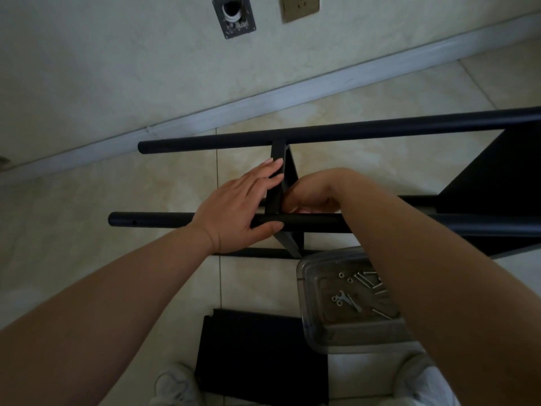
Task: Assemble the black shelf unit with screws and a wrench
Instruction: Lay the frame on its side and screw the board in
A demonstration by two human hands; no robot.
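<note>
Two bare hands working on a black shelf frame

Two hands are meeting at a black metal shelf panel standing on edge between two black round tubes on the tiled floor. Left hand is pressing straight, close-set fingers against the panel, thumb under the near tube. Right hand is curling behind the panel; its grip cannot be told. Beside the right forearm, a clear plastic tray is holding silver screws and a small wrench.

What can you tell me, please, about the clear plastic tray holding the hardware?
The clear plastic tray is a shallow, see-through rectangle with rounded corners, lying flat on the tiled floor below the black shelf frame. It holds loose silver screws, washers and a small flat wrench. The right forearm crosses above it, hiding its right side. No hand touches it.
</note>
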